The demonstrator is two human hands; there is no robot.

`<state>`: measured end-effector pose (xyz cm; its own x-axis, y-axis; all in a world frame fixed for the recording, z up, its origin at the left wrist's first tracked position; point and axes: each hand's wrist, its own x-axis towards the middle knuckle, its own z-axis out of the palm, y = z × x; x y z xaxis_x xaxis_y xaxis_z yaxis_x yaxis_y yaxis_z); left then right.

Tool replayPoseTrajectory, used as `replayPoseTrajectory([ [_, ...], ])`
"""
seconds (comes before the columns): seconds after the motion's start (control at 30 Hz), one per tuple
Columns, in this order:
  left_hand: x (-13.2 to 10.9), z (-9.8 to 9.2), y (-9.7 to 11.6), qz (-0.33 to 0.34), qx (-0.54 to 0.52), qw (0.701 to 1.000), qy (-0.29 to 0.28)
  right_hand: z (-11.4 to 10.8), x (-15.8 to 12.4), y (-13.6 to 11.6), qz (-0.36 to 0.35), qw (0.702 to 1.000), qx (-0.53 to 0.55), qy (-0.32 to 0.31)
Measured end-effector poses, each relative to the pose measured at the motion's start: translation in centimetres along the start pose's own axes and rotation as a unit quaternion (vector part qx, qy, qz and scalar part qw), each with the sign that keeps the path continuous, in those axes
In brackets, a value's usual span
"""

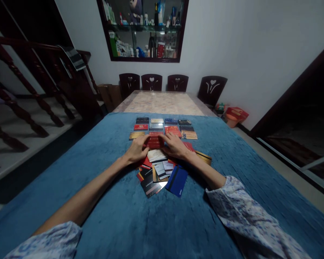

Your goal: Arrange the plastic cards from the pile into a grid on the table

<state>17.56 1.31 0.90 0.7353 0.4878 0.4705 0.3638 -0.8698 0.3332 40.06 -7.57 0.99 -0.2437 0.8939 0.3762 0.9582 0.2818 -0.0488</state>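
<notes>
Between my two hands is a red card [154, 142], its printed face toward me. My left hand [138, 146] grips its left edge, and my right hand [175, 144] has the right edge. Behind it, cards sit in rows of small stacks, among them a red-and-white card [140, 127], a silver card [156, 126] and a gold card [135, 135]. Nearer me lies a loose, overlapping pile with a blue card [177, 181], a black card [150, 185] and a white card [157, 155]. A gold striped card [204, 157] lies partly behind my right forearm.
A blue cloth [97, 151] covers the near part of the table; the stone-patterned top [162, 102] shows beyond. Several dark chairs [151, 82] stand at the far end. An orange-red bin [233, 117] is on the floor at right, and a wooden railing [24, 108] runs along the left.
</notes>
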Motion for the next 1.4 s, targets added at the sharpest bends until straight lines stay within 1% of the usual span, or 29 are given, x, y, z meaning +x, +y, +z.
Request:
replayPoseTrajectory([
  [0.2, 0.0, 0.0, -0.3, 0.003, 0.004, 1.000, -0.003, 0.9, -0.1, 0.6, -0.016, 0.999, 0.009, 0.034],
  [0.33, 0.2, -0.3, -0.5, 0.007, 0.009, 1.000, -0.014, 0.9, -0.1, 1.3, -0.036, 0.998, 0.022, 0.044],
  [0.5, 0.3, -0.4, -0.7, 0.002, 0.017, 0.999, -0.032, 0.7, -0.2, 2.0, -0.061, 0.997, 0.036, 0.028],
  [0.6, 0.2, -0.4, -0.8, -0.013, 0.026, 0.998, -0.053, 0.5, -0.2, 2.0, -0.063, 0.997, 0.044, 0.020],
  [0.67, 0.2, -0.5, -0.6, -0.022, 0.036, 0.997, -0.058, 0.3, -0.3, 1.8, -0.063, 0.997, 0.049, 0.014],
  [0.77, 0.2, -0.7, -0.2, -0.023, 0.050, 0.997, -0.055, -0.1, -0.4, 1.4, -0.057, 0.997, 0.051, -0.003],
  [0.9, 0.2, -0.9, 0.2, -0.029, 0.064, 0.995, -0.075, -0.5, -0.3, 1.1, -0.044, 0.998, 0.043, -0.031],
  [1.17, 0.3, -1.1, 0.2, -0.042, 0.074, 0.992, -0.098, -0.9, 0.0, 0.8, -0.022, 0.997, 0.020, -0.072],
  [1.4, 1.5, -1.1, 0.2, -0.053, 0.083, 0.988, -0.119, -2.1, 0.6, 1.0, -0.011, 0.996, 0.005, -0.091],
])
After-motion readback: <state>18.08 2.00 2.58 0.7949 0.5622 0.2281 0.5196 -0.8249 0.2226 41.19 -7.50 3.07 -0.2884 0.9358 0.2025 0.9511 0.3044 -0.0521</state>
